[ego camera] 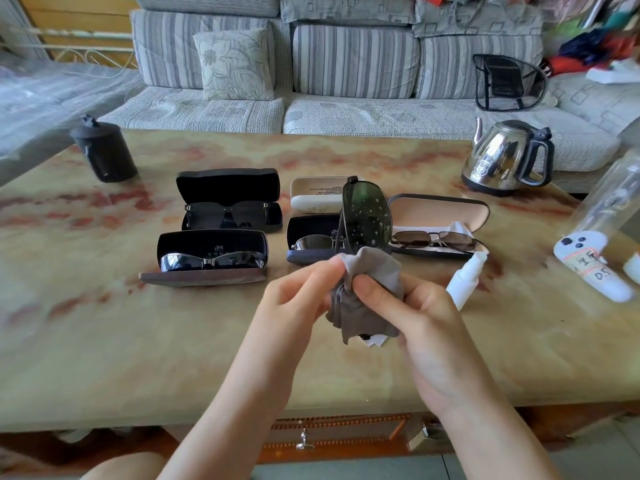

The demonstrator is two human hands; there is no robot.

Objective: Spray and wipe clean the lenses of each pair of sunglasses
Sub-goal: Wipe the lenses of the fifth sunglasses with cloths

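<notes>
**Head view.** Both hands work above the near middle of the table (104,341), a polished slab marbled in beige and red.

- The left hand (301,292) pinches the top edge of the cloth (367,296) between thumb and fingertips.
- The right hand (419,306) has thumb and fingers curled round the same cloth, a soft grey fabric that is bunched and creased.
- The cloth wraps the lower part of the sunglasses (367,216), which stand on end above the hands.
- The exposed lens is a rounded dark green pane dotted with fine droplets. Its frame is thin and dark.
- The cloth hides the frame's lower part, so which hand bears it cannot be told.
- The spray bottle (465,275), a slim white plastic cylinder, lies tilted just beside the right hand.

Five open hard cases sit behind the hands in two rows:

| Case | Contents |
|---|---|
| Black case (228,183), far left | Square black pair (227,216) with matte lenses |
| Brown case (204,277), near left | Glossy wraparound pair (213,260) with mirror-like lenses |
| Cream case (315,192), smooth and rounded, partly behind the raised lens | Cannot be seen |
| Navy case (304,226), in front of the cream case | Metal-rimmed pair (311,242) |
| Tan-lined case (440,211), right | Wire pair (433,239) with rectangular brown lenses |

A bright steel kettle (502,157) with a black handle stands at the far right of the table. A dark matte canister (104,150) stands at the far left. A striped fabric sofa (353,64) runs behind the table.
</notes>
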